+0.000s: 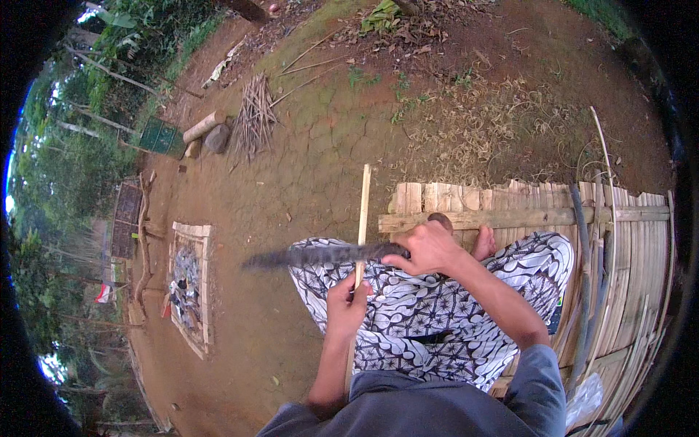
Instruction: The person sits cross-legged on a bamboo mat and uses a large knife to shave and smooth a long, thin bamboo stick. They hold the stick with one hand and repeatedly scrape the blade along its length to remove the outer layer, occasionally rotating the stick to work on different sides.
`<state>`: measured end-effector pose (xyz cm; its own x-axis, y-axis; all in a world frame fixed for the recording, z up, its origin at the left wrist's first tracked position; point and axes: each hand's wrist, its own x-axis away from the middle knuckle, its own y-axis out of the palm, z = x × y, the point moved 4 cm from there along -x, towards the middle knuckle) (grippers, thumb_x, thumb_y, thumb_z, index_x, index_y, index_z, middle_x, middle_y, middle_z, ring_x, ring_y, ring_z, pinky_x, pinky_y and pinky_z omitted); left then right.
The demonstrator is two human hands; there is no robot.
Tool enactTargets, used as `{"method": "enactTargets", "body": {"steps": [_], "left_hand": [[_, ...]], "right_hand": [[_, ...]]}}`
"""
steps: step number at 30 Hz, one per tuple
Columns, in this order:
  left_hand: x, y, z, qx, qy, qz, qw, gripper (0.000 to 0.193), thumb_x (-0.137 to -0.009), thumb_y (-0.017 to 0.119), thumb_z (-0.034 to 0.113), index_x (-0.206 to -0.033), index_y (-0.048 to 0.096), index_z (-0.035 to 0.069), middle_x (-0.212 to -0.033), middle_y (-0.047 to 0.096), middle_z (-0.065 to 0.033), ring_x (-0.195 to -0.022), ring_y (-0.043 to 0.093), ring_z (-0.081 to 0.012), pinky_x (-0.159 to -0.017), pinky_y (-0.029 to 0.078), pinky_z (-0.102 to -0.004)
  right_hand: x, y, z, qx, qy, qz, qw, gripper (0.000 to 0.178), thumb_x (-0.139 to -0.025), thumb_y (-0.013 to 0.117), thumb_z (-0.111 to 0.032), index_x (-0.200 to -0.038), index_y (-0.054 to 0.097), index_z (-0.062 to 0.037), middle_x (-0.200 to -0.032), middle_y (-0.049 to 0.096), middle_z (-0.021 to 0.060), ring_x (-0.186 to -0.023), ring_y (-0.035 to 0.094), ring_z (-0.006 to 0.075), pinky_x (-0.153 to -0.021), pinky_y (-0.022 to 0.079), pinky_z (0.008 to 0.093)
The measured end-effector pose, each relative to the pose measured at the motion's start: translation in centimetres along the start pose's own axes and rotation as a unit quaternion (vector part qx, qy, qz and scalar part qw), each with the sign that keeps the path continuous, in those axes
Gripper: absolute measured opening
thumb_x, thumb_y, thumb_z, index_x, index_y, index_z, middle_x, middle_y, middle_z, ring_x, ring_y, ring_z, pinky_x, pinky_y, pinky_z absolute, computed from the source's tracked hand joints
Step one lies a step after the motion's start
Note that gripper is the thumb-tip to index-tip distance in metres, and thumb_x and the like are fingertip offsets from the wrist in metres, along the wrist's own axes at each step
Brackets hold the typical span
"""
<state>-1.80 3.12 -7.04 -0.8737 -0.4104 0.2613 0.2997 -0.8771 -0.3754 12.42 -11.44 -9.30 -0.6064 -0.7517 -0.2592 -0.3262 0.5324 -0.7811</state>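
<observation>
My right hand (431, 246) is closed round the handle of a machete (309, 257), whose dark blade points left and is smeared by motion. Below the blade, my left hand (345, 306) grips a pale bamboo strip (365, 200). The strip runs away from me, crossing the machete near its handle end; whether the two touch I cannot tell. Both hands are above the black-and-white patterned cloth (451, 320) over my lap. Part of the strip's near end passes down behind my left hand toward my body.
I sit on a bamboo slat platform (633, 284) with long poles (585, 291) and thin strips lying on its right. Curled shavings (473, 138) litter the ground ahead. Leftward are a framed pit with debris (207, 291), a stick bundle (255, 113), a log (204, 126) and a stone (217, 138).
</observation>
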Motion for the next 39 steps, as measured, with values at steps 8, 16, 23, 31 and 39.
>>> {"method": "enactTargets", "body": {"steps": [8, 16, 23, 31, 39], "left_hand": [[0.4, -0.7, 0.9, 0.004, 0.034, -0.014, 0.999, 0.024, -0.09, 0.052, 0.007, -0.113, 0.059, 0.001, -0.069, 0.055, 0.0026, -0.064, 0.047, -0.0021, -0.055, 0.038, -0.0181], [1.4, 0.2, 1.4, -0.069, 0.039, -0.023, 0.997, 0.026, -0.09, 0.053, 0.007, -0.115, 0.057, -0.001, -0.071, 0.056, 0.0005, -0.062, 0.049, -0.0034, -0.052, 0.038, -0.0188], [1.7, -0.3, 2.5, -0.107, 0.074, 0.001, 0.991, 0.028, -0.09, 0.053, 0.006, -0.116, 0.055, -0.003, -0.069, 0.056, -0.003, -0.066, 0.054, -0.0063, -0.056, 0.044, -0.022], [2.5, 0.8, 2.0, -0.147, 0.075, 0.004, 0.986, 0.034, -0.087, 0.053, 0.003, -0.122, 0.054, 0.0, -0.064, 0.057, -0.0019, -0.058, 0.052, -0.0051, -0.052, 0.042, -0.0211], [4.0, 0.1, 4.5, 0.002, 0.061, -0.033, 0.998, 0.036, -0.09, 0.052, 0.006, -0.126, 0.051, 0.001, -0.07, 0.054, 0.0021, -0.058, 0.044, -0.0005, -0.048, 0.035, -0.0171]], "right_hand": [[-0.9, -0.4, 4.6, -0.024, 0.102, 0.023, 0.994, 0.051, -0.083, 0.05, -0.053, -0.081, 0.067, -0.0049, -0.053, 0.056, 0.0171, -0.054, 0.059, 0.0361, -0.056, 0.048, 0.0449], [-0.1, -0.3, -0.2, 0.012, -0.028, 0.004, 1.0, 0.064, -0.081, 0.045, -0.065, -0.072, 0.065, -0.0045, -0.054, 0.058, 0.0173, -0.058, 0.062, 0.0367, -0.056, 0.05, 0.0444], [-0.8, -2.1, 4.9, 0.006, 0.142, 0.038, 0.989, 0.062, -0.083, 0.043, -0.063, -0.08, 0.068, -0.0058, -0.056, 0.058, 0.0196, -0.057, 0.061, 0.0373, -0.057, 0.05, 0.0455], [-0.3, -1.6, 1.3, 0.033, 0.007, 0.006, 0.999, 0.064, -0.082, 0.045, -0.063, -0.075, 0.067, -0.0036, -0.055, 0.058, 0.0186, -0.056, 0.061, 0.0353, -0.057, 0.049, 0.0433], [0.8, -1.8, 13.3, -0.096, 0.383, 0.17, 0.903, 0.061, -0.09, 0.043, -0.053, -0.08, 0.066, 0.0031, -0.059, 0.058, 0.0209, -0.059, 0.061, 0.0334, -0.061, 0.049, 0.0428]]}}
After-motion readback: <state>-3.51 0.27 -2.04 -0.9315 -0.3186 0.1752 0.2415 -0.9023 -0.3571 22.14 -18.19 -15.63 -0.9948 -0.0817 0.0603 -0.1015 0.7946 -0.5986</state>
